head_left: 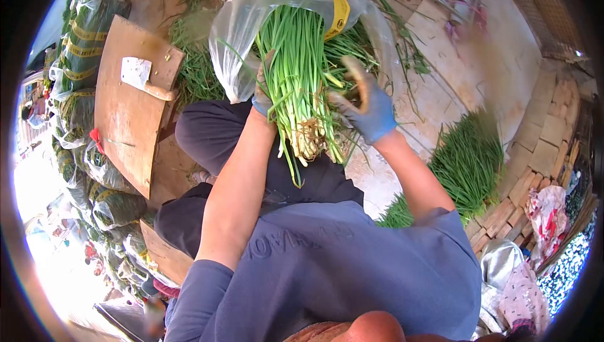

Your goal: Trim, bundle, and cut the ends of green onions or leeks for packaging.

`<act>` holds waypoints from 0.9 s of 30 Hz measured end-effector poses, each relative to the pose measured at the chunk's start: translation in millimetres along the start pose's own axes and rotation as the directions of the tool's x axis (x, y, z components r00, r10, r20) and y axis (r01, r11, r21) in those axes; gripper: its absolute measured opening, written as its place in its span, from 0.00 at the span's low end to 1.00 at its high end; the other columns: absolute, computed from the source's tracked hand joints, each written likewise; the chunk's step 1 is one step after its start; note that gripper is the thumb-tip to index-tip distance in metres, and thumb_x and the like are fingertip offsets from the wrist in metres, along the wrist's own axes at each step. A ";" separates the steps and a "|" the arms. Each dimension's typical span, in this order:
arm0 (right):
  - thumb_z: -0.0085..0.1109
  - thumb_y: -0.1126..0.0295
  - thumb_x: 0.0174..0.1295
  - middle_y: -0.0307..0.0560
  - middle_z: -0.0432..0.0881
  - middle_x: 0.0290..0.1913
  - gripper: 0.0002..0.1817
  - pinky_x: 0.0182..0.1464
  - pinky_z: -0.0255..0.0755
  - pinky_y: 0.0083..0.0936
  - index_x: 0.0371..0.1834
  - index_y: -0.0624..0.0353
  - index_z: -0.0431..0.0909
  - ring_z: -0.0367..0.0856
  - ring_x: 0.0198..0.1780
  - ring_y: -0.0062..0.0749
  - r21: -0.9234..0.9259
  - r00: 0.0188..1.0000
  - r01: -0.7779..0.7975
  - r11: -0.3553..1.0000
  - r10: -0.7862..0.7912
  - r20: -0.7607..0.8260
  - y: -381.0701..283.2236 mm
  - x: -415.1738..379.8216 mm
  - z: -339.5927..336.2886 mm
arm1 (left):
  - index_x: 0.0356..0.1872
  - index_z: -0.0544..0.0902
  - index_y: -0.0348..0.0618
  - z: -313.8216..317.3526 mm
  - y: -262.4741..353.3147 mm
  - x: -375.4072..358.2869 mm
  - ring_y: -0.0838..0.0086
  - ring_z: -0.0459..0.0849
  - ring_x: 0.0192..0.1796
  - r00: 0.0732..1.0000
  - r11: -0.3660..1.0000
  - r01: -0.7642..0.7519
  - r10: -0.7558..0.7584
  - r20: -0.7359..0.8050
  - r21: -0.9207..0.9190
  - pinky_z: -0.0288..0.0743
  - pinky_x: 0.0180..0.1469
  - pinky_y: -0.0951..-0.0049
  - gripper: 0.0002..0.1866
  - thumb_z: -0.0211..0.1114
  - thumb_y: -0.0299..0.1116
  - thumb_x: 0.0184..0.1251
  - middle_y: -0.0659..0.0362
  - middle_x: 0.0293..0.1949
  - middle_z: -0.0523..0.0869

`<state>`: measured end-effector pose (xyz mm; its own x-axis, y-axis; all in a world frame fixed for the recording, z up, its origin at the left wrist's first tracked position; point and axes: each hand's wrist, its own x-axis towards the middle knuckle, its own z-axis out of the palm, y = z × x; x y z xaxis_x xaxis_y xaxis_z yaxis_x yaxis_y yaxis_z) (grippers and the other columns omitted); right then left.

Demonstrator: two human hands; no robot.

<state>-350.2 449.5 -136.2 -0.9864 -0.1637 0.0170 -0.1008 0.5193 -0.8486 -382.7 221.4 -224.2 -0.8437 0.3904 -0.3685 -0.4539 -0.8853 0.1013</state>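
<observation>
A thick bunch of green leafy stalks [292, 59] with pale root ends lies over my lap, its tops inside a clear plastic bag [233, 34] with a yellow printed strip [338, 9]. My left hand [263, 87], in a blue-grey glove, is wrapped against the left side of the bunch, its fingers partly hidden behind the stalks. On the right, my right hand [365, 103], in a soiled blue glove, has its thumb and fingers apart beside the bunch, with nothing held between them.
A cleaver [135, 73] rests on a wooden board [119, 115] at the left. Packed bags of greens [78, 71] line the far left. More loose greens [465, 159] lie at the right, near stacked bricks [541, 134]. Cloth bundles [547, 216] are at the far right.
</observation>
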 end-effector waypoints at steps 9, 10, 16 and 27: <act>0.63 0.70 0.57 0.55 0.84 0.43 0.18 0.50 0.78 0.41 0.52 0.59 0.78 0.84 0.46 0.52 0.044 0.902 0.402 0.915 -0.403 0.151 -3.0 -32.2 7.8 | 0.65 0.74 0.41 -7.6 -0.9 -2.2 0.58 0.80 0.60 0.986 0.986 -0.164 0.164 0.028 -0.012 0.73 0.65 0.55 0.27 0.54 0.49 0.73 0.49 0.61 0.80; 0.63 0.69 0.59 0.55 0.84 0.43 0.17 0.50 0.78 0.41 0.51 0.60 0.78 0.84 0.46 0.52 0.047 0.897 0.416 0.908 -0.418 0.141 -11.0 -40.8 5.5 | 0.65 0.73 0.42 2.4 -1.3 -3.0 0.58 0.80 0.60 0.995 0.994 -0.092 0.095 0.042 -0.065 0.73 0.65 0.54 0.28 0.54 0.50 0.73 0.49 0.61 0.79; 0.49 0.49 0.73 0.50 0.84 0.50 0.25 0.46 0.76 0.29 0.52 0.62 0.77 0.82 0.41 0.28 0.454 0.983 -0.177 0.873 0.132 0.129 10.3 -58.8 -16.3 | 0.66 0.72 0.44 -0.6 -2.7 -20.6 0.58 0.80 0.59 0.996 0.993 -0.066 0.060 -0.062 -0.101 0.73 0.64 0.53 0.29 0.54 0.53 0.73 0.51 0.61 0.80; 0.55 0.46 0.64 0.54 0.53 0.78 0.38 0.76 0.35 0.60 0.76 0.44 0.59 0.46 0.78 0.55 -0.766 0.979 0.032 0.643 0.134 0.154 169.7 78.1 125.5 | 0.64 0.74 0.44 26.3 12.8 -91.5 0.58 0.83 0.54 0.992 0.994 -0.051 0.061 -0.110 0.098 0.79 0.57 0.53 0.30 0.57 0.55 0.70 0.50 0.57 0.82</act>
<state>-428.0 419.6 -345.2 -0.9592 -0.2196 -0.1782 -0.1962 0.9705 -0.1400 -318.9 180.9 -164.8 -0.8331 0.3052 -0.4613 -0.4365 -0.8750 0.2095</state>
